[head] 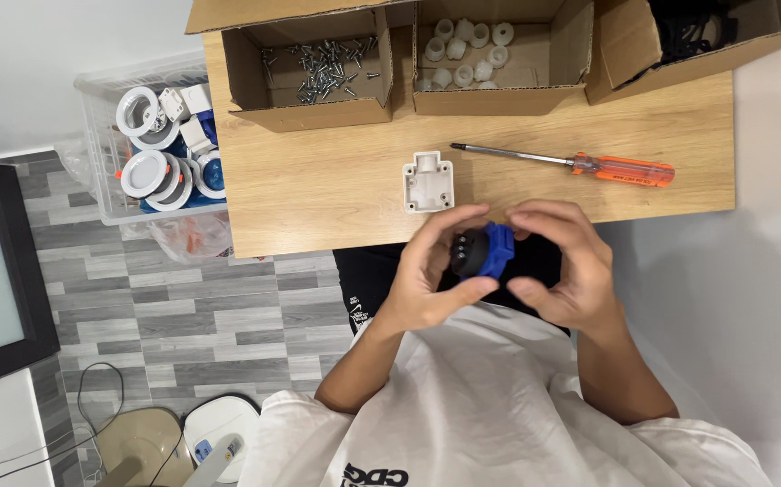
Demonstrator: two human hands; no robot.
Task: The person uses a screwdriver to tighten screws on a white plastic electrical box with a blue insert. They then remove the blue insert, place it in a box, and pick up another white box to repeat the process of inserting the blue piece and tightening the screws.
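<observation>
Head view shows my left hand (426, 271) and right hand (561, 271) each with its grip pinching the blue-and-black part (482, 251), held just below the white bracket (428, 181) on the desk (318, 180); the screwdriver (580, 163) lies right of that bracket.

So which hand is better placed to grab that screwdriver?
Probably the right hand: it is nearer the orange handle of the screwdriver, while the left hand cups the blue and black part.
</observation>
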